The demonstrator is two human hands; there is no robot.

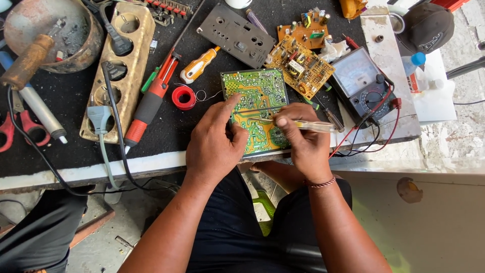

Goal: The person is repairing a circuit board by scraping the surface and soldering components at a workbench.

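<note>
While the left hand (214, 144) pins the green circuit board (255, 96) flat at the bench edge, fingers spread narrow on it, the right hand (303, 144) pinches a clear-handled screwdriver (313, 125) over its tracks. Right of board: analog meter (361, 83), red leads. Left: red solder spool (184, 97), desoldering pump (151, 98). Behind: yellow board (300, 65).

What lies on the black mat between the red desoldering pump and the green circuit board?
In the head view, a red solder spool with loose wire lies between the desoldering pump and the green circuit board.
</note>
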